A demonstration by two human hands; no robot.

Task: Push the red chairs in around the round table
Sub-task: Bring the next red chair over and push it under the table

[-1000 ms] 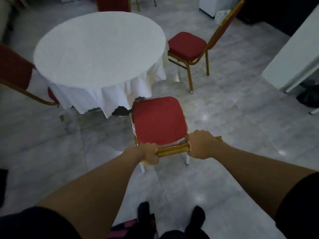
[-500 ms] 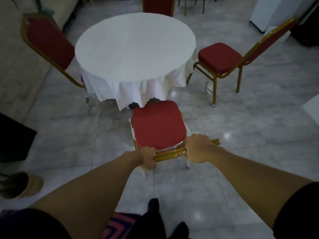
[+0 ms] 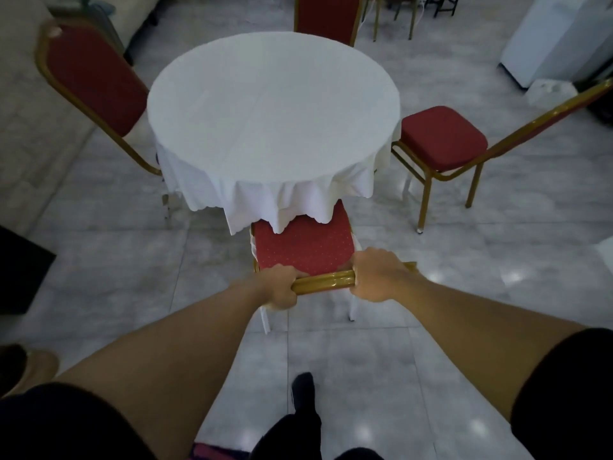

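Observation:
A round table (image 3: 272,104) under a white cloth fills the middle of the view. Directly in front of me stands a red chair (image 3: 303,249) with a gold frame; the front of its seat is under the hanging cloth. My left hand (image 3: 280,287) and my right hand (image 3: 376,275) are both closed on the gold top bar of its backrest. Another red chair (image 3: 442,137) stands to the right of the table, its seat fully out and angled. A third red chair (image 3: 94,83) is at the left with its back showing. A fourth red chair (image 3: 325,18) stands behind the table.
The floor is glossy grey marble tile. A white cabinet (image 3: 557,38) and a small white box (image 3: 550,91) stand at the back right. A dark object (image 3: 20,267) lies at the left edge. My dark shoe (image 3: 303,390) is on the floor below the chair.
The chair in my hands has slid forward toward the table, and its seat front is now under the cloth. I have stepped closer, so the table sits nearer and more centred.

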